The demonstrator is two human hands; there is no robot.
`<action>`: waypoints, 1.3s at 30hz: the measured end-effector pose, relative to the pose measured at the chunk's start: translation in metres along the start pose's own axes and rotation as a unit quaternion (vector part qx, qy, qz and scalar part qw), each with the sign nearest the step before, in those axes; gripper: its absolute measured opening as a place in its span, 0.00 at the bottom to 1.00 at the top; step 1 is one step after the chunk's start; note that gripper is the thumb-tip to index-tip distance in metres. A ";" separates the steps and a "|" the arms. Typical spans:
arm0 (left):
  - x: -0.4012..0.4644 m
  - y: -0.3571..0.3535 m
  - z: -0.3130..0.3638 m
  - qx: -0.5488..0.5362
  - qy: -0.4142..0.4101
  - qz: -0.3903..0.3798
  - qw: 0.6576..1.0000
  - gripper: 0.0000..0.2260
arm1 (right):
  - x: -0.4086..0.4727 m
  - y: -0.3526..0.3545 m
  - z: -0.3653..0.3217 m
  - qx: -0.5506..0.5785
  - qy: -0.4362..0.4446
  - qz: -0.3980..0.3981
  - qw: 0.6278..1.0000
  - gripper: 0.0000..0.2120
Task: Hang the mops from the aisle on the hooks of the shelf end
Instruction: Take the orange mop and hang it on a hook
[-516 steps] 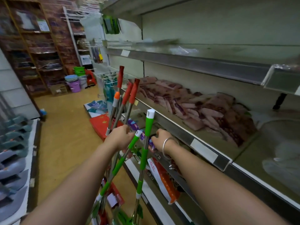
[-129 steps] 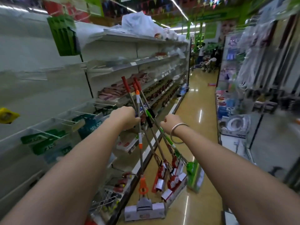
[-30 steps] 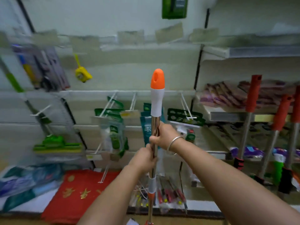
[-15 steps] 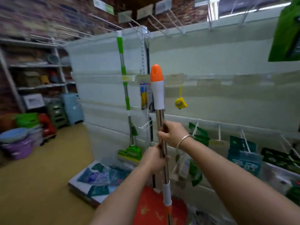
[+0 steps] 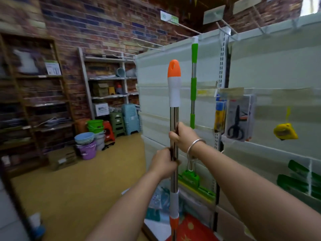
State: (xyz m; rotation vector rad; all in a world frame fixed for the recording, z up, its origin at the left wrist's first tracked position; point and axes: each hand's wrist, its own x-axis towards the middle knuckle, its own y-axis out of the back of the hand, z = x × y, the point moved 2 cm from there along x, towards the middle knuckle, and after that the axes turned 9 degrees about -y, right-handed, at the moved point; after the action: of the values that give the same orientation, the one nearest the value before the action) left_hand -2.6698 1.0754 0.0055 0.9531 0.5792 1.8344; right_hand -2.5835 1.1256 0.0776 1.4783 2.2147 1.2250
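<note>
Closest to the camera, two bare forearms reach forward and both hands grip one upright steel mop handle with an orange and white cap [image 5: 174, 119]. The left hand [image 5: 163, 164] sits lower, its fingers curled tight round the pole; the right hand [image 5: 184, 136], with a silver bangle [image 5: 194, 145] on the wrist, wraps its fingers round the pole just above. The cap's hanging hole stands well below the wire hooks [image 5: 224, 25] at the top of the pale shelf-end panel [image 5: 156, 94].

Just behind the hands, a green and steel mop [image 5: 194, 84] hangs against that panel, its green head [image 5: 192, 180] low by the floor. Right of it hang a pack of black scissors [image 5: 238, 119] and a yellow tape measure [image 5: 284, 132].

Underfoot lies a tan floor [image 5: 69, 188], with a red mat [image 5: 192, 228] by the shelf base.

Farther left, stacked bowls sit on a purple bucket [image 5: 86, 150], green buckets [image 5: 95, 126] are nested beside it, and blue stacked stools [image 5: 131, 119] stand near the panel. Metal racks [image 5: 107, 79] with boxes line a brick wall [image 5: 97, 23] at the back.
</note>
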 end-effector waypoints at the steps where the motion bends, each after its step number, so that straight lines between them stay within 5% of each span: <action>1: 0.013 0.007 -0.010 0.001 0.005 0.005 1.000 0.09 | 0.016 -0.006 -0.006 0.005 0.006 -0.004 1.000 0.12; 20: 0.239 0.101 -0.209 0.059 0.018 0.036 0.997 0.07 | 0.300 -0.140 -0.097 0.015 0.083 -0.072 0.994 0.09; 28: 0.338 0.156 -0.309 0.028 0.015 0.027 0.999 0.10 | 0.432 -0.216 -0.148 -0.013 0.093 -0.059 0.994 0.04; 39: 0.476 0.236 -0.433 0.038 0.012 0.069 0.997 0.08 | 0.596 -0.283 -0.228 -0.007 0.087 -0.034 0.996 0.09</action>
State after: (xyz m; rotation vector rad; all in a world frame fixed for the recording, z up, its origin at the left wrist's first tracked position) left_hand -3.2616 1.4100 0.0958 1.0456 0.6150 1.9607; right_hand -3.1865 1.4658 0.1696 1.3260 2.3392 1.3911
